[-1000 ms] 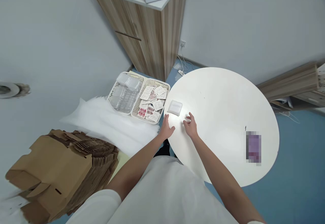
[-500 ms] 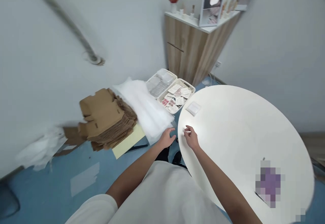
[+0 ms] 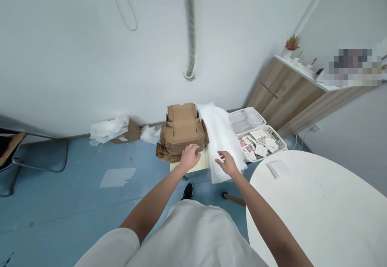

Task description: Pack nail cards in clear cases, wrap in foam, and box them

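My left hand (image 3: 189, 157) reaches over the near edge of a stack of flat brown cardboard boxes (image 3: 181, 132), fingers curled onto the top sheets. My right hand (image 3: 227, 162) hovers open, fingers spread, above a pile of white foam sheets (image 3: 220, 134) beside the boxes. A small white packet (image 3: 278, 167) lies on the round white table (image 3: 317, 206) to my right.
Two white baskets stand beyond the foam: one with clear trays (image 3: 246, 119), one with printed cards (image 3: 261, 142). A wooden cabinet (image 3: 290, 93) stands at the right wall. Crumpled foam and cardboard scraps (image 3: 115, 130) lie by the wall. A chair (image 3: 33, 154) is at far left.
My view has swung left, away from the table. Both hands have left the table edge; the left now rests on the cardboard stack and the right is over the foam sheets.
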The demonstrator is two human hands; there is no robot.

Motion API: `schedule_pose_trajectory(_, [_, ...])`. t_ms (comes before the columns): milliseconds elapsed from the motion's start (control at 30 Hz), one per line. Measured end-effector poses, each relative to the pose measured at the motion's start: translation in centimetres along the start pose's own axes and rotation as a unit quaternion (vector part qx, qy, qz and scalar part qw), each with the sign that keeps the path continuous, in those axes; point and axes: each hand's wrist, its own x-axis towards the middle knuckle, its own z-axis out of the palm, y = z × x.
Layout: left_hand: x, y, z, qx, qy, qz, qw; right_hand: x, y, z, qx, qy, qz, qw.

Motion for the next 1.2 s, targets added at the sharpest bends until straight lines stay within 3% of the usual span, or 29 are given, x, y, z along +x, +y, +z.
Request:
schedule_pose_trajectory(167, [2.5, -4.5, -4.0, 0.057, -0.001, -0.024, 0.998, 7.3, -5.2, 2.2, -0.099, 0.033, -0.028, 0.994])
schedule_pose_trajectory(367, [4.7, -7.2, -5.1, 0.051, -0.035, -0.008, 0.998, 11.9, -8.7, 4.8, -0.220, 0.062, 0.012, 0.973])
schedule_pose_trajectory(633, [5.2, -9.0, -4.7, 0.012, -0.072, 0.004, 0.997, 13.1, -8.7, 5.4, -0.294, 0.040, 0.102, 0.949])
schedule_pose_trajectory(833, [5.3, -9.0, -5.1, 0.043, -0.078, 0.030, 0.996, 13.7, -9.0, 4.6, -0.214, 0.066, 0.153, 0.962])
schedule_pose_trajectory(1067, [6.1, -8.9, -5.8, 0.106, -0.096, 0.053, 0.988, 12.6, -9.4, 3.8, -0.010, 0.075, 0.129, 0.989])
schedule_pose_trajectory(1200, [6.1, -8.9, -5.8, 0.113, -0.088, 0.059, 0.988, 10.6, -8.7, 4.9, -0.056, 0.077, 0.099, 0.990])
